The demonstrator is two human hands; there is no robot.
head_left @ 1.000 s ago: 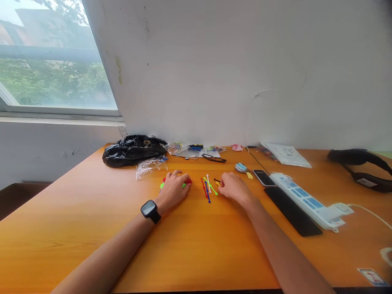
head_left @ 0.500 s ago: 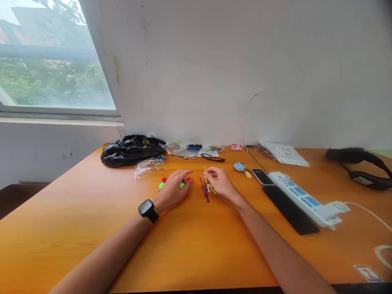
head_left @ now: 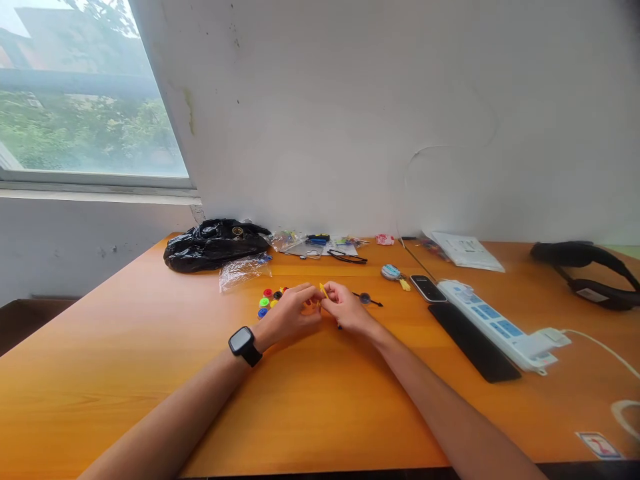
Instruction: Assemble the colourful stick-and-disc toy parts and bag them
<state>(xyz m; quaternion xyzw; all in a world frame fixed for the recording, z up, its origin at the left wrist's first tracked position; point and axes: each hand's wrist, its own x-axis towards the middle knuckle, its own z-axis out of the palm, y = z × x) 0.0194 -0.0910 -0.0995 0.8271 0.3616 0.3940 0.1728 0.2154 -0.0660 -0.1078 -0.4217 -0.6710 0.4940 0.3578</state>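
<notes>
Yellow stick (head_left: 323,291) is being pinched by the right hand (head_left: 350,312) over mid-table, the left hand (head_left: 293,313) curling at its 9 o'clock, grip unclear, near coloured caps (head_left: 267,301), apparently fitting pieces and needing fine alignment.

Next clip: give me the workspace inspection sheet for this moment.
Surface: orange wooden table.
Job's things: yellow stick; coloured round pieces left of it; black stick to its right.
Clutter: black bag, phone, glasses, papers, headset.
Hands: right hand pinches the yellow stick; left hand meets it, grip unclear.
Cables: power strip, white cable.
Surroundings: white wall, window.
</notes>
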